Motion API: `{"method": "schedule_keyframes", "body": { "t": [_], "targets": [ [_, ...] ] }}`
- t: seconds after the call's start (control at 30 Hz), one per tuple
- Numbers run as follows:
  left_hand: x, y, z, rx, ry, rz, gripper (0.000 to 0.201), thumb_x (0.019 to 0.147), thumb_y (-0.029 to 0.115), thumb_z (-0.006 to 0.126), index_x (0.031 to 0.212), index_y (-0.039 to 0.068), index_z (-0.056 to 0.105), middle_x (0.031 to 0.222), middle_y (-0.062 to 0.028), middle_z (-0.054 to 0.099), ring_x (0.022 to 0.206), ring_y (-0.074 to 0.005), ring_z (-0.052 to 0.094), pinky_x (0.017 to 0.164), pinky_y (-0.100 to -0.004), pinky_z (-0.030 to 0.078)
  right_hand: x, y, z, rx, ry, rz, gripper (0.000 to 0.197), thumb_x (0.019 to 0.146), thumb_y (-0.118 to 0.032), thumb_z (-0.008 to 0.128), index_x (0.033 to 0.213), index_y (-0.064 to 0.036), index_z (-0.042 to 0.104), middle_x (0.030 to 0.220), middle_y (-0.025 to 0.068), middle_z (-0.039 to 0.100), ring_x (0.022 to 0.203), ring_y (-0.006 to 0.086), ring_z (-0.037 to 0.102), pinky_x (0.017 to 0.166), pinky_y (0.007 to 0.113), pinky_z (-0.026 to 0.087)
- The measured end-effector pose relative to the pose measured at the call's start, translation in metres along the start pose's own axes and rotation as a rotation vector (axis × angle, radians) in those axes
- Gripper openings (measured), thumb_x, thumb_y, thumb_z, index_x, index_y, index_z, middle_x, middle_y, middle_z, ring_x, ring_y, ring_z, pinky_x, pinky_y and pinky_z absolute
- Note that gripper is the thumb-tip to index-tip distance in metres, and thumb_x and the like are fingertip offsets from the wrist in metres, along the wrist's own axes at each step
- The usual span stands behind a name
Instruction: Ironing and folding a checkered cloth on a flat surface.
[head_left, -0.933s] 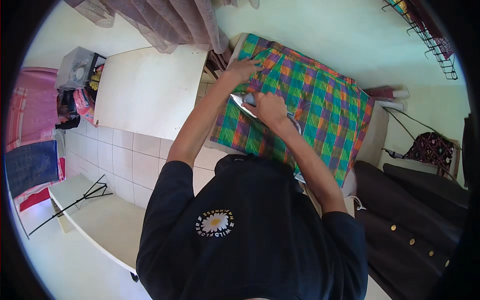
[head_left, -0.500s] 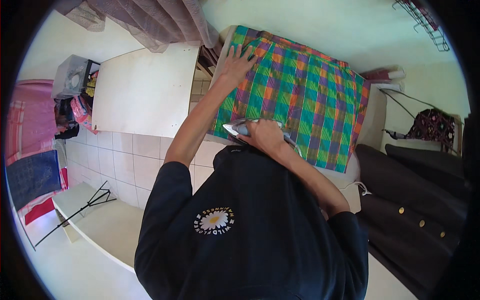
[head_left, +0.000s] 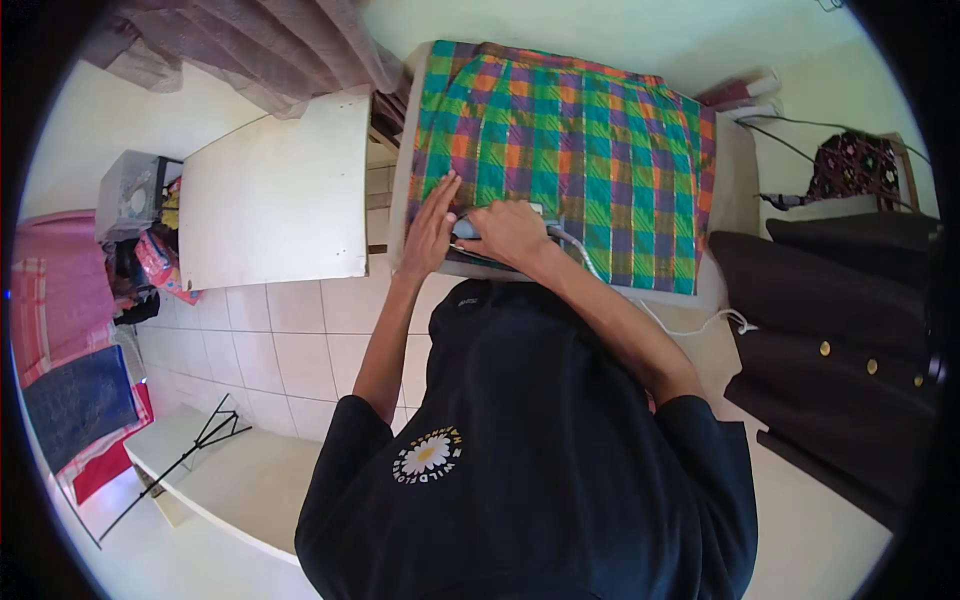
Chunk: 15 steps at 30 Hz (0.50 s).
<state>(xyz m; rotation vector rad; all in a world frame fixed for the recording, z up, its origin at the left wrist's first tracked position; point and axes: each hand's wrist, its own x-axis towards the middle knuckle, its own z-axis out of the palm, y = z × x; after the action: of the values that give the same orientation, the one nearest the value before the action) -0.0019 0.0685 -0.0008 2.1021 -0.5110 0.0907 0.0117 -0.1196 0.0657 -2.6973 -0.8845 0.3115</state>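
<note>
So the step in hand is best read as ironing the near edge of the cloth [head_left: 600, 150], down by its left corner. The iron [head_left: 466, 229] is gripped by the right hand [head_left: 513, 231], fingers curled over the handle, with the nose seemingly pointed toward the left hand [head_left: 432, 228]. That left hand is laid out just left of the iron, fingers straight and nearly together, nothing pinched. Whether the iron is actually touched by it can't be told, since the tip is hidden there

For the next move, a bit of care is probably called for: the left fingers need to be kept clear of the nose, the edge kept smooth, and the cord [head_left: 583, 251], which is trailed off to the right of the right hand, kept from snagging

As for looks, the cloth is checked in green, orange and purple, with thin pale lines run through it. It's spread over a pale pad [head_left: 738, 170], mostly beyond both hands and out to the right of them. Pretty flat overall imo, though a gathered-looking band is seen along the far edge, with some slanted folds beyond the left hand. Right under the hands, creases can't be made out
</note>
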Motion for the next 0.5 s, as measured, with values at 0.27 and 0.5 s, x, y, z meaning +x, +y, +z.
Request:
{"method": "schedule_keyframes", "body": {
  "t": [0.27, 0.5],
  "targets": [
    [-0.004, -0.003, 0.006, 0.535, -0.126, 0.030, 0.058, 0.103, 0.038, 0.043, 0.151, 0.008, 0.037, 0.158, -0.0142, 0.033, 0.146, -0.0316, 0.029, 0.120, -0.0457, 0.022, -0.091, 0.041, -0.007, -0.086, 0.040, 0.200, 0.050, 0.081, -0.061, 0.066, 0.084, -0.0114, 0.073, 0.066, 0.0143, 0.067, 0.062, 0.0309, 0.068, 0.057, 0.044, 0.054],
    [-0.002, -0.002, 0.011, 0.640, -0.133, 0.057, 0.062, 0.099, 0.043, 0.051, 0.151, 0.012, 0.038, 0.159, -0.0130, 0.030, 0.147, -0.0317, 0.028, 0.119, -0.0454, 0.022, -0.205, 0.147, -0.041, -0.097, 0.154, 0.833, 0.058, 0.081, -0.063, 0.067, 0.092, -0.0065, 0.074, 0.075, 0.0214, 0.070, 0.072, 0.0383, 0.070, 0.065, 0.048, 0.055]
  ]
}}
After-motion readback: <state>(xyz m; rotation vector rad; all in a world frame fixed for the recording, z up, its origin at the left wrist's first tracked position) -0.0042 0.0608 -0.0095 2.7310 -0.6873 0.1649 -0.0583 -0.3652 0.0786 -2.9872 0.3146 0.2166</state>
